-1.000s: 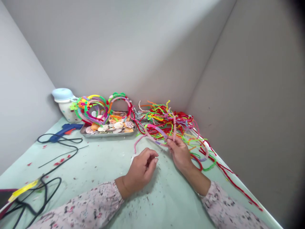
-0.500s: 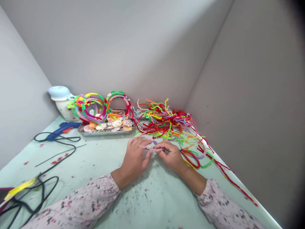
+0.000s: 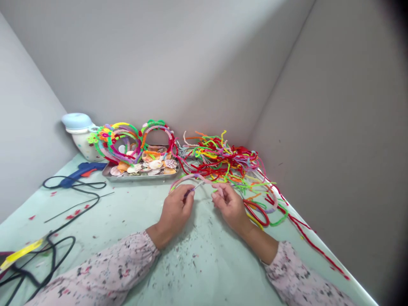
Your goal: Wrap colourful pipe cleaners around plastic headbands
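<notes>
The left hand (image 3: pixel 174 214) is curled, its thumb and fingers pinched around one end of a pink fuzzy pipe-cleaner band (image 3: pixel 188 177). A thin grey strand shows at that grip, but what it is cannot be told. The right hand (image 3: pixel 231 208) has its fingertips drawn together at the band's other end, though the firmness of that hold cannot be told. The hands stand apart, and the band arches between them just above the counter (image 3: pixel 204 272), apparently held up so its curve stays free of the surface.

Just beyond the band, toward upper centre, a metal tray (image 3: pixel 140 179) holds seashells (image 3: pixel 156 164). Finished-looking pipe-cleaner hairbands (image 3: pixel 119 142) lean upright against the tray's far side, probably propped there to show their shapes. A white pot (image 3: pixel 84 147) with a pale blue lid stands behind them in the corner. To the right, a tangle of loose pipe cleaners (image 3: pixel 219 159) spreads along the wall's foot, with a long red pipe cleaner (image 3: pixel 314 250) trailing toward the lower right. At left lie a blue glue gun (image 3: pixel 81 171) and its black cord (image 3: pixel 91 185). Red snippets (image 3: pixel 72 216) dot the counter, and grey walls (image 3: pixel 331 127) box in the corner.
</notes>
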The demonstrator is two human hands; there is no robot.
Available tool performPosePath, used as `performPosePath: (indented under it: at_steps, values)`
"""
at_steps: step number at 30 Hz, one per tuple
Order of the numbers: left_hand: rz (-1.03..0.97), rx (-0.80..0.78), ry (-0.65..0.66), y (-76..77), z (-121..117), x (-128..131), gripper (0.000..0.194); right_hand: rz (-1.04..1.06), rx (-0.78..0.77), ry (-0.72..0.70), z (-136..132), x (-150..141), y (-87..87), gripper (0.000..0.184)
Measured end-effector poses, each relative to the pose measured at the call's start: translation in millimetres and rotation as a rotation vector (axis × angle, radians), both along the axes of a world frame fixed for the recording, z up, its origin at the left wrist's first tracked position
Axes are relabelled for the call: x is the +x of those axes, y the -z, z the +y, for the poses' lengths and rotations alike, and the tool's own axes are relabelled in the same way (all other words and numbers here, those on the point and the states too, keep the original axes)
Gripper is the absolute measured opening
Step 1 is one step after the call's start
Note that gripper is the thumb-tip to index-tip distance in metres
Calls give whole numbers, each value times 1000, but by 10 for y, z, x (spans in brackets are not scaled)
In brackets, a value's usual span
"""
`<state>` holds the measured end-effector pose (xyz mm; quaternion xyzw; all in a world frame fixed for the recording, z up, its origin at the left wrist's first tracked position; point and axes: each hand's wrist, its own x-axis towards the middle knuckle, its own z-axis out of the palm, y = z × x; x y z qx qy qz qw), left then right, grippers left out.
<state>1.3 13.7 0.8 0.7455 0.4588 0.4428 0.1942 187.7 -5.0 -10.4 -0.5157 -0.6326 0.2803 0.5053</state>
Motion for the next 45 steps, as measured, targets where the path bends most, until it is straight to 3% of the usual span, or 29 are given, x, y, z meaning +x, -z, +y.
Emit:
performPosePath:
  at_steps: [6,11,18,22,33,45]
  values:
    - [-111,-102,-31,-36,11,-9,19,-200,11,-47,-43,-50,-65,24]
    - [-225,-145,-38,-17,6,-9,23,-349,23,28,-38,-70,-68,28]
    - [-315,-160,-35,-18,-1,-20,27,-480,-77,98,16,-54,-25,31]
    - [-338,-148,-44,-22,-4,-20,28,-471,-107,103,19,-58,-34,22]
    - [-380,-169,-97,-25,14,-23,31,-429,-67,110,-15,-68,-65,29]
    - [-429,-180,-82,-42,-1,-18,27,-405,77,80,10,-60,-37,25]
